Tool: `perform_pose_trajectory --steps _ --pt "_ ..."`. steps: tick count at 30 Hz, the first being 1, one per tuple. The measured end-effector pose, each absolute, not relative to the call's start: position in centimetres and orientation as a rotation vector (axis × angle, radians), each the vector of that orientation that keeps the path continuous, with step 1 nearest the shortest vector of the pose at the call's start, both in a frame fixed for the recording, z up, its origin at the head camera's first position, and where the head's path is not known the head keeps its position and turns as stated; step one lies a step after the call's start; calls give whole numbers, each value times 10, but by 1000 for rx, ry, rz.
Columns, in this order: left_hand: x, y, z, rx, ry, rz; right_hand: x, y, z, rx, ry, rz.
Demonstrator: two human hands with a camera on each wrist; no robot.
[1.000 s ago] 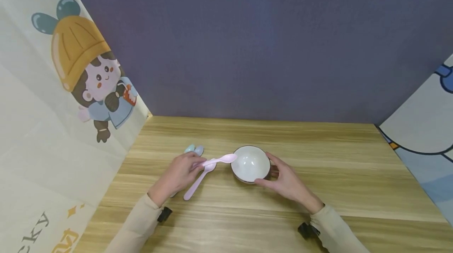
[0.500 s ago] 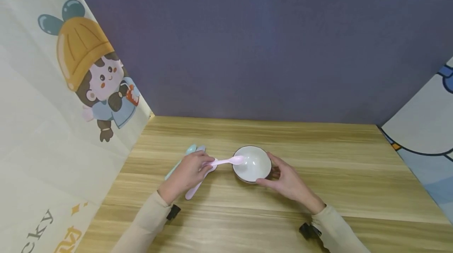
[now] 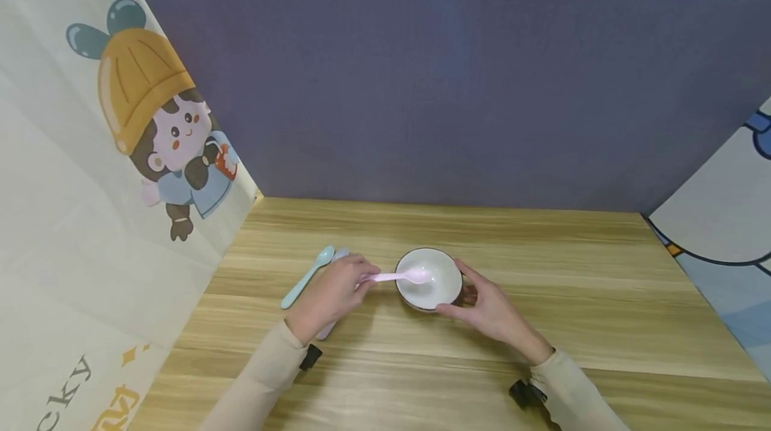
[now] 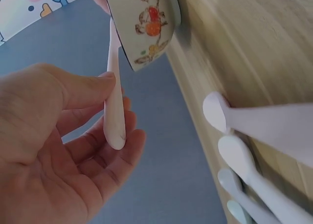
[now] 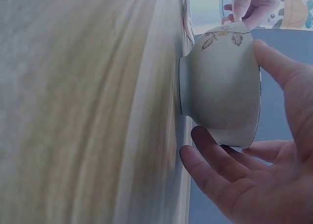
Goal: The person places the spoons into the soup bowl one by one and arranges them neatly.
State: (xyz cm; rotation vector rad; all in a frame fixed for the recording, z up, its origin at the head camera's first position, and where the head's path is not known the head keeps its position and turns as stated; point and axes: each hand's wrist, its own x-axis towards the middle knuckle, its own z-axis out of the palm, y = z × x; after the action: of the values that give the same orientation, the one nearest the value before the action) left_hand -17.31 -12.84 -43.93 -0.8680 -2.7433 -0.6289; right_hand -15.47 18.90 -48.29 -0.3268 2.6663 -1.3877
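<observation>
My left hand [image 3: 334, 294] pinches a pink spoon [image 3: 388, 277] by its handle, between thumb and fingers. The spoon's head is over the inside of a white bowl [image 3: 444, 272] with a dark rim. Whether it touches the bottom cannot be told. On the bowl's right side, my right hand [image 3: 490, 310] grips it with the thumb at the near edge and fingers at the far edge and below. Painted fruit decorates the bowl's outside [image 4: 151, 23] in the left wrist view. The bowl stands upright on the wooden table.
Several spoons lie left of the bowl, partly under my left hand: a mint spoon [image 3: 306, 284], a lavender spoon [image 3: 342, 253] and pale pink ones [image 4: 264, 121]. The wood-grain table [image 3: 542, 243] ends at a dark blue back panel [image 3: 446, 83]. Printed cloths hang at both sides.
My left hand has moved right, bringing the pink spoon's head from the bowl's left edge to over its middle. More of the mint spoon shows. My right hand stays on the bowl.
</observation>
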Motion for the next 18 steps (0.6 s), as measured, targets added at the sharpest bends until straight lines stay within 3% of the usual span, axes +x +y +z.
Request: perform_pose_trajectory --steps 18 --pt "-172 -108 -440 -907 -2754 -715 -156 191 -485 -335 2662 -1387"
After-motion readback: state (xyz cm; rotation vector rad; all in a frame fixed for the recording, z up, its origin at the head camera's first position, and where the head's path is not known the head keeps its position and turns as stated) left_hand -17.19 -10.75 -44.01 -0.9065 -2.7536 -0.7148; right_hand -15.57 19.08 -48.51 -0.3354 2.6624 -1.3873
